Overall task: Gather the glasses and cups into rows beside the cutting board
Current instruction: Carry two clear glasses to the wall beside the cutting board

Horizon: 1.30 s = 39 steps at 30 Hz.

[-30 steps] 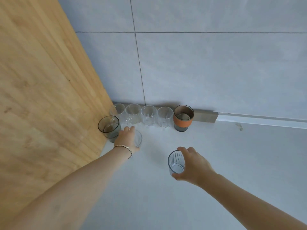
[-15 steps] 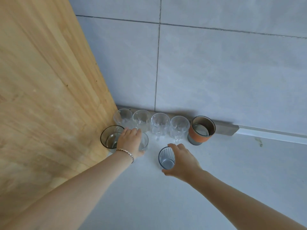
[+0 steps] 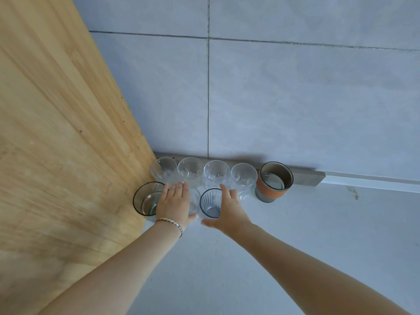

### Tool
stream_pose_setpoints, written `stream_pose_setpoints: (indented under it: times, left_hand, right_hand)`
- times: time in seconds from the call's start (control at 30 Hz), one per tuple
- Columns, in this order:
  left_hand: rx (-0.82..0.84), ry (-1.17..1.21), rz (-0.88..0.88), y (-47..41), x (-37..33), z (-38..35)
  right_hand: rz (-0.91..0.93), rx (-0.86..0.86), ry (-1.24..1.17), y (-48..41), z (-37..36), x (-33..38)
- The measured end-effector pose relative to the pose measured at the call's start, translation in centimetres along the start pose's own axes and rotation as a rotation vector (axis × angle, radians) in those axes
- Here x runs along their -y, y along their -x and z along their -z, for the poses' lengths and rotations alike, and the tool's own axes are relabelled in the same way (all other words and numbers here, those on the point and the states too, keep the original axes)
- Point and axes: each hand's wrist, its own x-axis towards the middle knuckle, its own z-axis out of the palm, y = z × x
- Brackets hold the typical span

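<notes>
My left hand [image 3: 175,204] lies flat on a clear glass [image 3: 194,201] beside the wooden cutting board [image 3: 68,133]. My right hand [image 3: 230,213] grips a ribbed tumbler [image 3: 211,202].

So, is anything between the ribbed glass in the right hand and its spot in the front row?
Nothing visible. The right hand holds the ribbed glass close beside the clear glass under the left hand; no object shows between them.
</notes>
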Motion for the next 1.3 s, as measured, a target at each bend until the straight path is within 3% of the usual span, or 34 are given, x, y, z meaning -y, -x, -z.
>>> stream_pose_setpoints:
  times: [0.2,0.37,0.47,0.67,0.9,1.17,1.3]
  left_hand:
    - [-0.02,0.062,-0.07,4.9,-1.6,0.7]
    - [0.343,0.331,-0.159,9.3,-7.4,0.5]
    - [0.445,0.303,-0.243,10.0,-13.2,0.7]
    - [0.453,0.254,-0.438,10.9,-29.5,3.1]
    - [0.388,0.15,-0.682,14.7,-51.0,6.3]
    - [0.387,0.151,-0.704,19.9,-75.8,8.1]
    - [0.382,0.102,-0.733,22.0,-85.3,9.2]
  right_hand:
    - [-0.112,0.126,-0.025,3.5,2.8,-3.2]
    - [-0.205,0.258,0.172,10.9,6.6,-11.0]
    - [-0.32,0.236,0.254,16.1,9.1,-17.2]
    - [-0.581,0.149,0.254,28.2,15.2,-30.0]
    - [-0.764,-0.036,0.121,41.7,25.5,-45.4]
    - [-0.863,-0.222,0.082,54.0,37.2,-66.3]
    - [-0.921,-0.437,0.087,58.7,42.4,-74.6]
